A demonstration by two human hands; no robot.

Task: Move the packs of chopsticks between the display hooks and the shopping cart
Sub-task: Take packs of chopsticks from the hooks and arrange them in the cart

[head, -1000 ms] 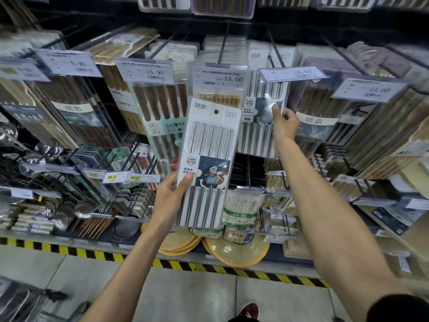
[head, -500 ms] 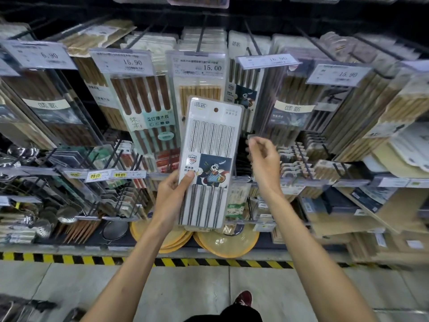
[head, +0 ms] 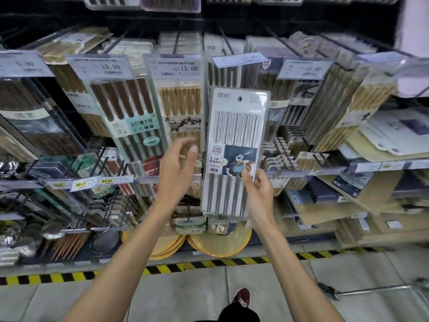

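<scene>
My right hand (head: 259,194) grips a pack of steel chopsticks (head: 234,135) by its lower right edge, thumb on the front, holding it upright at the centre of the frame before the display hooks (head: 224,39), while my left hand (head: 176,173) hovers open just left of it, holding nothing.

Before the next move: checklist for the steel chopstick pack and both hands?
1. Right hand grips the steel chopstick pack at its lower right edge, thumb on the front: ok.
2. Left hand is off the pack, fingers relaxed: ok.
3. Hang hole appears free of any hook: ok.
4. Pack roughly upright, front facing the camera: ok.
5. Shopping cart position: cannot tell; only a metal bar shows low on the right.
</scene>
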